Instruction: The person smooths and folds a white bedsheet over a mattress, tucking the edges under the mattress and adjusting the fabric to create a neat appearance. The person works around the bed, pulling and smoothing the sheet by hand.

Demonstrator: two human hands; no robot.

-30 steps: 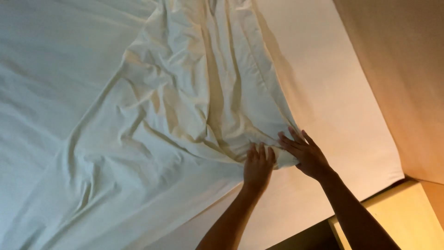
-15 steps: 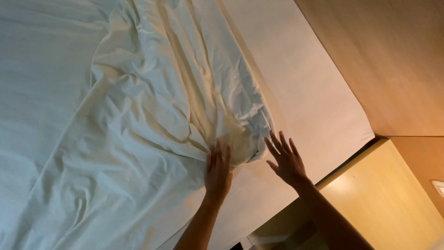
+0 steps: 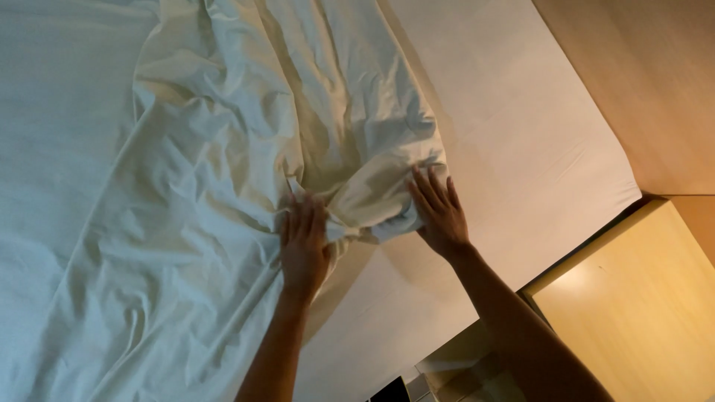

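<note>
A crumpled white sheet (image 3: 223, 171) lies bunched over a mattress with a smooth fitted cover (image 3: 521, 149). My left hand (image 3: 302, 242) lies flat on the sheet's wrinkled edge, fingers together and pointing up. My right hand (image 3: 438, 212) rests palm down with fingers spread, its fingertips touching the folded corner of the sheet (image 3: 380, 201) between the two hands. Neither hand grips the fabric.
A light wooden headboard or wall panel (image 3: 640, 82) runs along the mattress's right side. A wooden bedside table (image 3: 633, 313) stands at the lower right, with a dark gap and some small items (image 3: 417, 383) below it.
Both hands have slid left across the bed, pushing the sheet's bunched corner with them. The right hand, earlier off the fabric on the bare mattress, now touches the folded corner.
</note>
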